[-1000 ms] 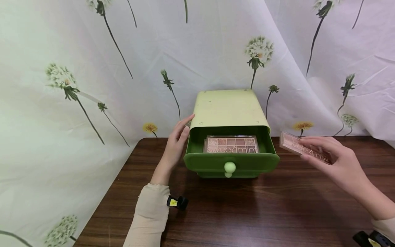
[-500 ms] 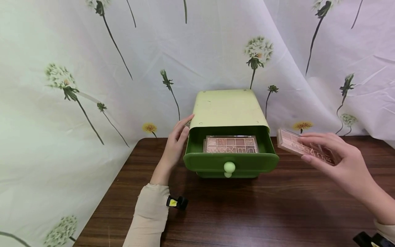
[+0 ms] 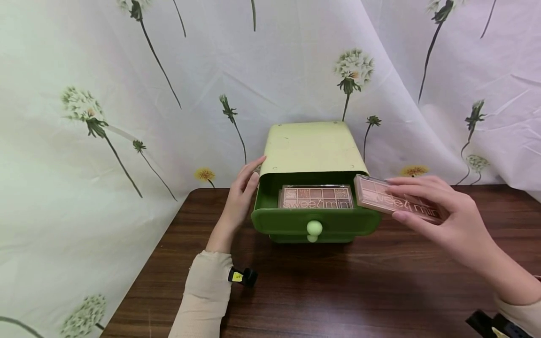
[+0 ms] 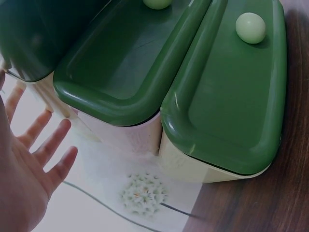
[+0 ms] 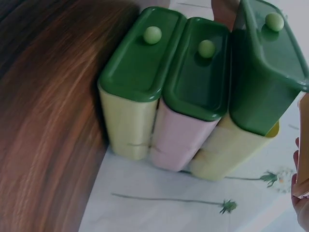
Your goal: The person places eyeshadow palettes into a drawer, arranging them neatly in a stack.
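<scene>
A three-tier drawer cabinet point(image 3: 313, 148) has a cream top and green fronts with round knobs. Its top drawer point(image 3: 279, 223) is pulled out, holding eyeshadow palettes point(image 3: 317, 196) lettered "sweet mint". My right hand point(image 3: 448, 206) pinches a similar palette point(image 3: 372, 193) between thumb and fingers, tilted, its left end overlapping the drawer's right edge in the head view. In the right wrist view only a strip of that palette point(image 5: 303, 140) shows at the edge. My left hand point(image 3: 241, 195) rests against the cabinet's left side; in the left wrist view its fingers are spread and fairly straight.
The cabinet stands on a dark wooden table point(image 3: 321, 291), close to a white cloth backdrop point(image 3: 274, 70) printed with dandelions. Below the pulled-out drawer, the middle drawer point(image 5: 198, 72) and bottom drawer point(image 5: 140, 58) are closed.
My right hand has carried the palette leftward, from beside the cabinet to the right edge of the drawer. My left hand and the cabinet have stayed in place.
</scene>
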Available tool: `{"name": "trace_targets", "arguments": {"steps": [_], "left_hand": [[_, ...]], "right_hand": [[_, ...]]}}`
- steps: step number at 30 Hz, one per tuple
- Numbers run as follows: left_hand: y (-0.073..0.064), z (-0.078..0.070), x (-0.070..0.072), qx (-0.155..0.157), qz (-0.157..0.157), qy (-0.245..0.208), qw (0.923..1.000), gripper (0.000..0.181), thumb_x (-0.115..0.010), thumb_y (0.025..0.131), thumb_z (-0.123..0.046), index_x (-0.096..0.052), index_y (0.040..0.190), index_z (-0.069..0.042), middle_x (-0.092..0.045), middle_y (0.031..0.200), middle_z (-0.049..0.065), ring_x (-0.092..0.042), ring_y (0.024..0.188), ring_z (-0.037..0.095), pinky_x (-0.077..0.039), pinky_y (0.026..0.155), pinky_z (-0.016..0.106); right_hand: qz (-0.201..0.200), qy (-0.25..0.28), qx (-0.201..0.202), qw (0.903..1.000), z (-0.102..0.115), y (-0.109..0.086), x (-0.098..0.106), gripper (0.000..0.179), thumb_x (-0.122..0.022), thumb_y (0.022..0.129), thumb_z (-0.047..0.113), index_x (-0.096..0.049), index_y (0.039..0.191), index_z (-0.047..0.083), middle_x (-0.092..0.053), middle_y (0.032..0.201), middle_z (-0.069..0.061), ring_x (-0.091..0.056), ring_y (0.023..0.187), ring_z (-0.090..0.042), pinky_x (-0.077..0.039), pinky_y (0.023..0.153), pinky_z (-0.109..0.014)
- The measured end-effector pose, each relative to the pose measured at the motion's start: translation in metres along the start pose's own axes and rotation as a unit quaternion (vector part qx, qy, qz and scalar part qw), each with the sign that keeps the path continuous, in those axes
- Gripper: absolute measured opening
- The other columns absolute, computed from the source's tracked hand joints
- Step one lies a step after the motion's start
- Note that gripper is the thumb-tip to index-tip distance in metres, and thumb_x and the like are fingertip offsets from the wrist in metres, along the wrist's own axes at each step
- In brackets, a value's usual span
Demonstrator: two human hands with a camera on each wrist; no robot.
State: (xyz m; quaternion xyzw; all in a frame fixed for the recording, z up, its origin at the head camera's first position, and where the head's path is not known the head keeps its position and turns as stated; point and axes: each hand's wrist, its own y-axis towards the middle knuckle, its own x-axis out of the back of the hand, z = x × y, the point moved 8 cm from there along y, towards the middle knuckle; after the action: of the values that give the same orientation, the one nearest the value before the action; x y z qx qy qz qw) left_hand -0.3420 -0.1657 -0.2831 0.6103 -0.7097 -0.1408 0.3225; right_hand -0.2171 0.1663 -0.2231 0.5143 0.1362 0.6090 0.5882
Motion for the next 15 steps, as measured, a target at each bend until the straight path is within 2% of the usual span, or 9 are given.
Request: {"name": "trace_targets", "arguments": {"steps": [7, 15], "left_hand": [[0.000, 0.001, 0.000, -0.001, 0.000, 0.003, 1.0000, 0.048, -0.042, 0.106, -0.037, -0.048, 0.149, -0.018, -0.043, 0.148, 0.003, -0.041, 0.134, 0.020, -0.034, 0.107, 0.049], [0.000, 0.000, 0.000, 0.000, 0.001, 0.013, 0.9999, 0.045, -0.041, 0.107, -0.033, -0.048, 0.149, -0.019, -0.042, 0.149, 0.002, -0.038, 0.137, 0.018, -0.033, 0.109, 0.050]], "right_hand": [[0.016, 0.023, 0.023, 0.9993, 0.012, 0.014, -0.014, 0.051, -0.081, 0.066, -0.016, -0.073, 0.114, 0.001, -0.068, 0.119, -0.012, -0.057, 0.111, -0.017, -0.042, 0.092, -0.020], [0.053, 0.019, 0.023, 0.9981, 0.025, 0.030, -0.035, 0.050, -0.083, 0.073, -0.006, -0.074, 0.118, 0.013, -0.069, 0.119, 0.000, -0.057, 0.112, -0.012, -0.041, 0.095, -0.020]]}}
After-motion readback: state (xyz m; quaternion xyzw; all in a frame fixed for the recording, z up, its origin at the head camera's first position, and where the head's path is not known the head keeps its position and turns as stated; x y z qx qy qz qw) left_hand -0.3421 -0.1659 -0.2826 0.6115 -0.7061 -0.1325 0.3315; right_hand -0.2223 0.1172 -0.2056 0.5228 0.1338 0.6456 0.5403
